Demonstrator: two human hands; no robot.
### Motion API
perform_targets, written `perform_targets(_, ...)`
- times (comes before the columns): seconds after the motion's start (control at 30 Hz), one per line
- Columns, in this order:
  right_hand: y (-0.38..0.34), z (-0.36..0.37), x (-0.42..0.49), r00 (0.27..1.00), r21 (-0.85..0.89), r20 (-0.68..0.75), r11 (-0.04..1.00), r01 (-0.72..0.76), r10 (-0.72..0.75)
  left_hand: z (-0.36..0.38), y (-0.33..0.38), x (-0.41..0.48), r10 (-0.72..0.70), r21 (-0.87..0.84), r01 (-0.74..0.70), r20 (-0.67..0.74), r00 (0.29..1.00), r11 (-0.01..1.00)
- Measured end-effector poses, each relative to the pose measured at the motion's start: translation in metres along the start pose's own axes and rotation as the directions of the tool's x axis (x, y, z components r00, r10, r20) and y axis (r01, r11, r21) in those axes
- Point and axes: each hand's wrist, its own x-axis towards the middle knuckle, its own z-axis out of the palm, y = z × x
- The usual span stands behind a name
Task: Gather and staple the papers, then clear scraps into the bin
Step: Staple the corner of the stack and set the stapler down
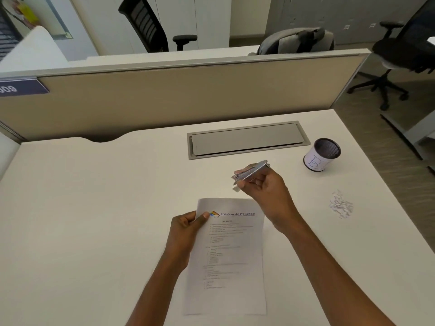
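Left hand (186, 229) pinching the printed papers (229, 252) at their upper left corner, thumb on top, sheets just above the white bench (94, 208). Right hand (263, 184) closed around a metal stapler (250, 171), raised beyond the papers' top right corner, clear of them. Shredded scraps (341, 204) heaped right, near the mesh bin (322, 155).

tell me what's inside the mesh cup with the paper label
The mesh cup on the desk shows only its dark mesh inner wall near the rim; no scraps are visible there. Its bottom is hidden by the near wall. The paper scraps lie on the desk in front of it.
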Motion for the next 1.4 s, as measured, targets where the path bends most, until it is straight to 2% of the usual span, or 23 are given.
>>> perform_targets(0.17,-0.026,0.016,-0.052,0.99,-0.236,0.085,0.963,0.13,-0.112,0.011,0.017,-0.044,0.098,0.089,-0.099,0.015,0.995,0.991)
perform_targets(0.3,-0.033,0.021,-0.08,0.981,-0.327,0.09,0.925,0.195,-0.175,0.017,0.026,-0.075,0.178,0.125,-0.181,0.036,0.983,0.976)
perform_targets(0.47,-0.038,0.022,-0.105,0.981,-0.403,0.069,0.895,0.193,-0.18,0.022,0.03,-0.104,0.216,0.125,-0.22,0.05,0.975,0.967)
perform_targets(0.93,-0.041,0.017,-0.126,0.978,-0.393,0.13,0.897,0.202,-0.164,0.02,0.032,-0.133,0.252,0.168,-0.261,0.071,0.965,0.951)
perform_targets(1.4,-0.038,0.018,-0.126,0.986,-0.357,0.159,0.928,0.104,-0.049,0.019,0.031,-0.129,0.324,0.315,-0.343,0.111,0.939,0.885)
